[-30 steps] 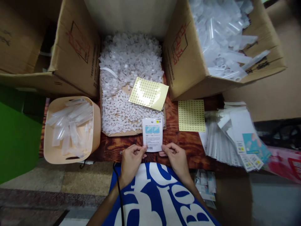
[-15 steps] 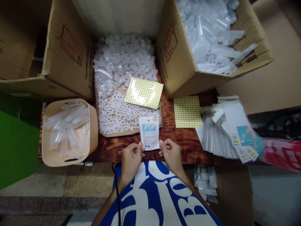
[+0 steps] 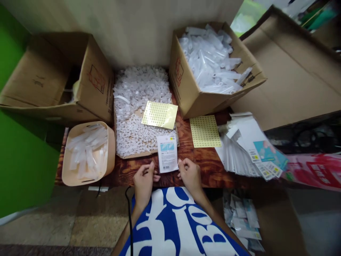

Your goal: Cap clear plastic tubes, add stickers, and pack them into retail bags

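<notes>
Head view. One white printed pouch (image 3: 167,154) lies ahead of and between my hands on the wooden table (image 3: 206,163), its long axis pointing away from me, far end overlapping the parts tray (image 3: 144,155). My right hand (image 3: 189,174) is nearer, fingertips at the pouch's right edge; whether they pinch it I cannot tell. My left hand (image 3: 144,177), loosely curled and holding nothing visible, sits just apart. Counted: two yellow sticker sheets (image 3: 205,131), two cardboard boxes (image 3: 183,83), one beige basket (image 3: 111,153).

Packet (image 3: 167,155) white and blue; sheets (image 3: 205,131) yellow, dotted.
</notes>
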`<state>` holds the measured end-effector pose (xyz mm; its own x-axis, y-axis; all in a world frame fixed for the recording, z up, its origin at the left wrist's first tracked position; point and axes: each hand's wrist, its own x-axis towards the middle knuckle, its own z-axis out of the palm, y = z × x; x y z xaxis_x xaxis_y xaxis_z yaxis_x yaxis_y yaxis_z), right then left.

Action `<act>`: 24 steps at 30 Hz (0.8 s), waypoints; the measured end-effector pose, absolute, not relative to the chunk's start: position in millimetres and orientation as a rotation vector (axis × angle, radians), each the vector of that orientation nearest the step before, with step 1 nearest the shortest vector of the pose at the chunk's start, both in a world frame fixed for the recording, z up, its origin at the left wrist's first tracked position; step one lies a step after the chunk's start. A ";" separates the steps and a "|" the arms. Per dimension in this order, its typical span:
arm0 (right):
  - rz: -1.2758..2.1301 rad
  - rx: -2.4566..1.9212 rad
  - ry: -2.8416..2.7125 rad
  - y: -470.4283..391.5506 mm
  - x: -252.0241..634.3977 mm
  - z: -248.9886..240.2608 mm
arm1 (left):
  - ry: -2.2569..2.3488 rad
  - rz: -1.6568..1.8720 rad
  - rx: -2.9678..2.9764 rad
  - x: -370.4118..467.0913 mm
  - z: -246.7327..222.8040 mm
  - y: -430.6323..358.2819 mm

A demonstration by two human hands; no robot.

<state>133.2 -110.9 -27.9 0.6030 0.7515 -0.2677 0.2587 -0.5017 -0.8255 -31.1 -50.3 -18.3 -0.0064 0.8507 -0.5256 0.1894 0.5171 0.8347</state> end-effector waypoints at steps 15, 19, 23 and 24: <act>1.235 -1.307 -0.480 -114.0 146.6 -15.5 | 1.152 0.685 0.937 -19.0 -7.7 -51.3; 1.263 -1.218 -0.490 -102.0 144.6 -7.7 | 1.115 0.687 0.937 -15.6 -0.8 -50.1; 1.324 -1.056 -0.359 -103.2 147.0 -1.6 | 0.951 0.663 0.783 -9.7 11.5 -48.4; 1.344 -1.038 -0.347 -103.9 148.6 0.5 | 0.915 0.646 0.758 -7.9 13.7 -47.5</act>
